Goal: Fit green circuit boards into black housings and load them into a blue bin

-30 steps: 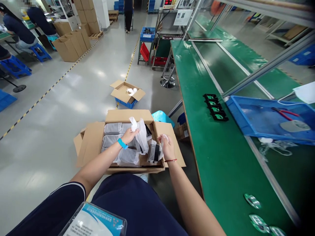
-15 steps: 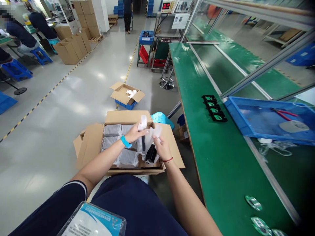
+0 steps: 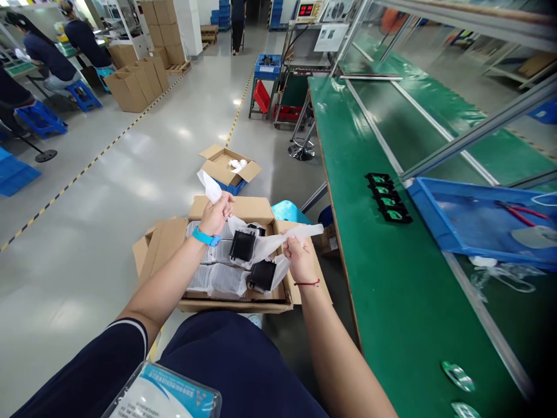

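My left hand (image 3: 216,215) is closed on white wrapping sheet (image 3: 209,186), whose loose end sticks up above the fingers. To its right, my right hand (image 3: 300,258) pinches another stretch of white wrapping (image 3: 270,247). Between the hands the sheet spreads open around a black rectangular part (image 3: 242,245). A second black part (image 3: 263,274) lies just below in its own opened wrap. Both are in an open cardboard box (image 3: 235,305) in front of me. Several wrapped packs (image 3: 227,280) fill the left of the box, partly hidden by my left forearm.
At right runs a green workbench (image 3: 348,191) with a black rack of green boards (image 3: 389,197) and a blue tray (image 3: 470,232) holding red-handled pliers (image 3: 520,215). A smaller open carton (image 3: 217,168) stands ahead on the floor. People (image 3: 47,55) sit at far left.
My hands have moved apart, the left one up and left, the right one slightly right. The wrapping has spread open, and the upper black part now shows. The view has shifted slightly.
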